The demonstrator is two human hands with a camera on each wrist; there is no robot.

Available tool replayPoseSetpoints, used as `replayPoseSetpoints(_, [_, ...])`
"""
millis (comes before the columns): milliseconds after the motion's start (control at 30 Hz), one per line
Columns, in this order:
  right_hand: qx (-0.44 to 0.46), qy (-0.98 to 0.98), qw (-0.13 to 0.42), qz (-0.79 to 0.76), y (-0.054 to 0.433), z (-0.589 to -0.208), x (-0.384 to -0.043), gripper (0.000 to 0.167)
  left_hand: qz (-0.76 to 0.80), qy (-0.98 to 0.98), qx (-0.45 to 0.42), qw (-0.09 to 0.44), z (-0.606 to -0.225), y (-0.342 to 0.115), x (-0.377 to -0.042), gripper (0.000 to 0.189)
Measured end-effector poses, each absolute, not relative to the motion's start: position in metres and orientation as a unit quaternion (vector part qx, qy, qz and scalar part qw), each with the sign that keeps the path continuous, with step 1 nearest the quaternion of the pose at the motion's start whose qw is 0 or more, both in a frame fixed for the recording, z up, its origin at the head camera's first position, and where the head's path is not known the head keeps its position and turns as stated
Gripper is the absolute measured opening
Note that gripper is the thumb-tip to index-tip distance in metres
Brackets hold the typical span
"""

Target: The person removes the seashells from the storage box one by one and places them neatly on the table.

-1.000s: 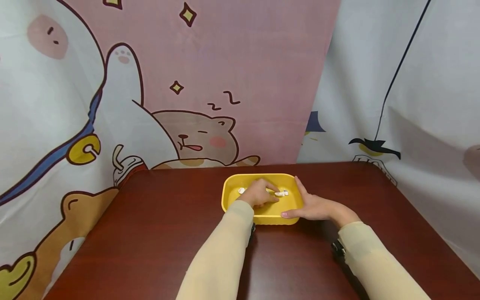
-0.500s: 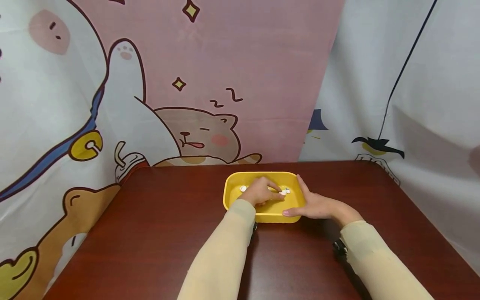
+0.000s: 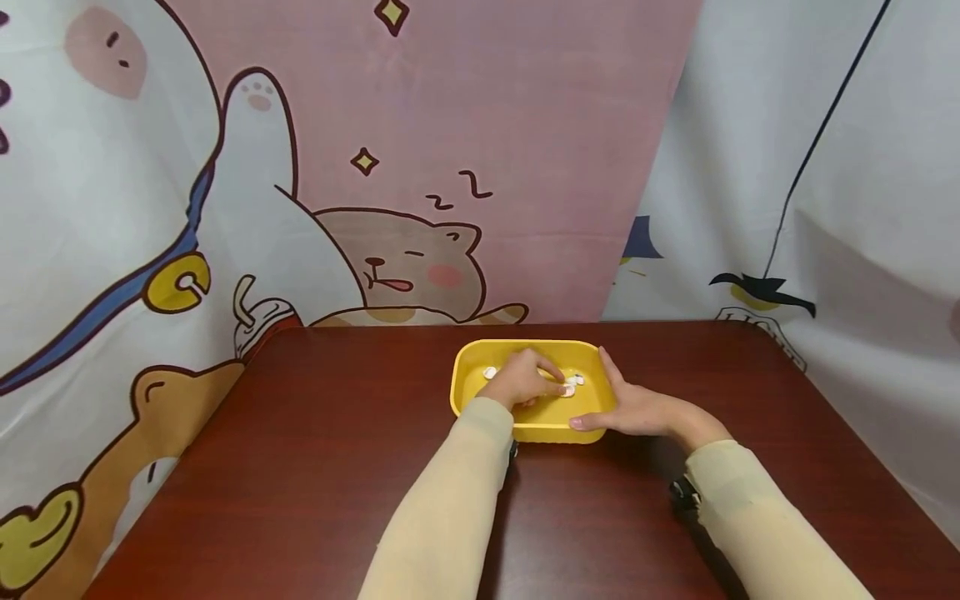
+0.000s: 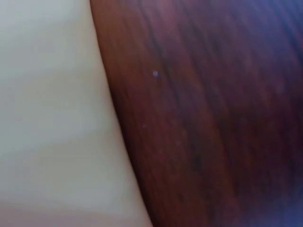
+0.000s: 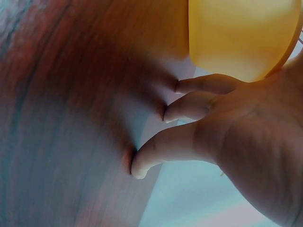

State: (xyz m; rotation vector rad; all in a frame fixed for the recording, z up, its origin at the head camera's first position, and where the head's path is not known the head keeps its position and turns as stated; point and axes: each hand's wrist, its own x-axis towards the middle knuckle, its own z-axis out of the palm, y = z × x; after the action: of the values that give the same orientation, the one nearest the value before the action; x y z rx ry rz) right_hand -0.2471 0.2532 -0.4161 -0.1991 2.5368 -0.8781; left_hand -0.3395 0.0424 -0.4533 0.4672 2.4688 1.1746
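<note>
A shallow yellow plastic bin [image 3: 555, 434] sits on the table with several small white pieces inside. My left hand [image 3: 521, 379] reaches down into it, thumb and forefinger together at a small white piece [image 3: 567, 391], which it pinches. More white pieces [image 3: 578, 380] lie just beyond the fingertips. Another white round piece [image 3: 490, 372] is at the left. My right hand [image 3: 641, 410] spreads along the bin's right end, thumb at the front rim, forefinger by the far corner. In the right wrist view, its other fingers [image 5: 165, 144] extend straight down to the tabletop beside the bin.
The dark red-brown wooden table [image 3: 360, 467] spreads around the bin. Behind it hangs a cartoon-printed cloth [image 3: 555, 167], which also covers both sides. The left wrist view holds only a pale sleeve [image 4: 52, 109] and wood grain.
My left thumb and forefinger have come together at the white pieces, which now sit closer in a cluster. My right hand stays at the bin's end; the head view has shifted slightly.
</note>
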Motion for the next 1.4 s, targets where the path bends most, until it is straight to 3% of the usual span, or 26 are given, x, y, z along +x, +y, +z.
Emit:
replayPoseSetpoints(167, [-0.074, 0.918, 0.223, -0.319, 0.253, -0.416, -0.247, 0.144, 0.424, 0.872, 0.159, 0.187, -0.451, 0.041, -0.337, 0.011])
replayPoseSetpoints(633, [-0.07, 0.917, 0.224, -0.322, 0.252, -0.41, -0.247, 0.143, 0.403, 0.876, 0.176, 0.195, -0.445, 0.036, -0.335, 0.014])
replayPoseSetpoints(1400, [-0.079, 0.914, 0.231, -0.324, 0.254, -0.415, -0.249, 0.143, 0.366, 0.88, 0.218, 0.209, -0.448, 0.041, -0.332, 0.03])
